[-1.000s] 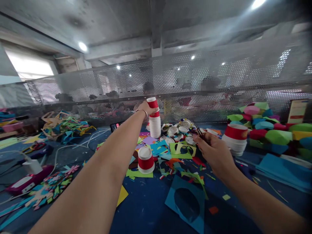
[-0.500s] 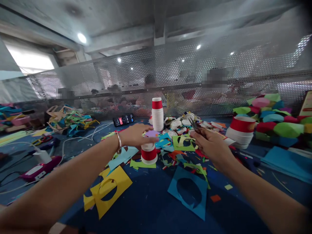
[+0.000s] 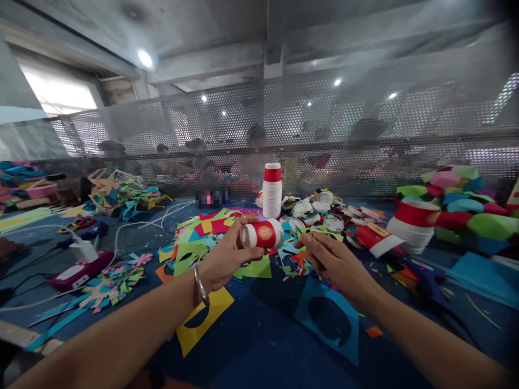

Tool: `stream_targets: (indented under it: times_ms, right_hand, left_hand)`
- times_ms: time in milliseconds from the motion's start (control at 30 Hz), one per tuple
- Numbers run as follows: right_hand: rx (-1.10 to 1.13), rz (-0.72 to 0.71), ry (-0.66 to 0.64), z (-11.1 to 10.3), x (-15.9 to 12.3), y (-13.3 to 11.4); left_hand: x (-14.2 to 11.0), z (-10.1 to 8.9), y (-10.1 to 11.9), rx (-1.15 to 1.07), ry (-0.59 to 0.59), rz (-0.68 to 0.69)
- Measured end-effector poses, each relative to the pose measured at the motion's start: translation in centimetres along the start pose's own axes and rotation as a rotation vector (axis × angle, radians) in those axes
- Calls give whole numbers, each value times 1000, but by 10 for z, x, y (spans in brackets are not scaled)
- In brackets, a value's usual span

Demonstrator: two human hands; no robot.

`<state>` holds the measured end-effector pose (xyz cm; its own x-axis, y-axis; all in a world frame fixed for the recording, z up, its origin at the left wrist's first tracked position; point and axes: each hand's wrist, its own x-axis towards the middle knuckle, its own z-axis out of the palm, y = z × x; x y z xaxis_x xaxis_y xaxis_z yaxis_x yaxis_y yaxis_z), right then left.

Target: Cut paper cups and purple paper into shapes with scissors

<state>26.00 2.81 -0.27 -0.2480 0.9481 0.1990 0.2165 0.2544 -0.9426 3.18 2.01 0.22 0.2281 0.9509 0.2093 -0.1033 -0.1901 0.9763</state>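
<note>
My left hand (image 3: pixel 222 254), with a silver bangle at the wrist, is wrapped round a red and white paper cup (image 3: pixel 265 235). The cup is tipped on its side above the paper scraps, and a round gold emblem shows on it. Just to its right is my right hand (image 3: pixel 338 265), apart from the cup, with fingers curled and pressed together; whether anything is between them is hidden. Below the hands lie a yellow sheet (image 3: pixel 213 319) and a blue sheet (image 3: pixel 347 351), each with a round hole cut out.
A tall cup stack (image 3: pixel 272 200) stands behind the scraps. White lids (image 3: pixel 320 202) are heaped beside it. At right are another cup stack (image 3: pixel 412 229), a tipped red cup (image 3: pixel 373 239) and a dark blue tool (image 3: pixel 430 281). A purple power strip (image 3: pixel 79 270) with cables lies left.
My left hand has lifted the paper cup from the table and tilted it sideways. The dark scissor-like tool seen in my right hand earlier no longer shows there.
</note>
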Motion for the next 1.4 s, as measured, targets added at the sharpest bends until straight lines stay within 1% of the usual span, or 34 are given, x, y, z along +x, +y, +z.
stream_targets:
  times_ms: [100,200,300,433,533,700,867,1100,1400]
  right_hand:
    - [64,11,-70,8,-7,-5]
    - [60,22,-86,12,-9,-5]
    - [65,40,-141,17,-11,-4]
    - [99,51,-214,22,-13,-5]
    - [112,81,-241,24,-14,-8]
    - [169,151,-295,26,-18,-10]
    - [241,193,-304,28,-22,-12]
    - [282,258,-312,28,-21,-14]
    - [307,275,-303,31,-23,-13]
  left_hand:
    - [-1,9,-4,-97,-5,-3]
    - [-1,12,-8,-73,33,37]
    - [-2,15,-16,-39,61,77]
    - [-5,22,-25,-93,67,144]
    - [-8,27,-24,-111,66,198]
    - [-12,31,-18,-133,70,203]
    - [-12,30,-20,-164,154,201]
    - [-10,28,-22,-174,145,202]
    - [-11,27,-24,-130,176,202]
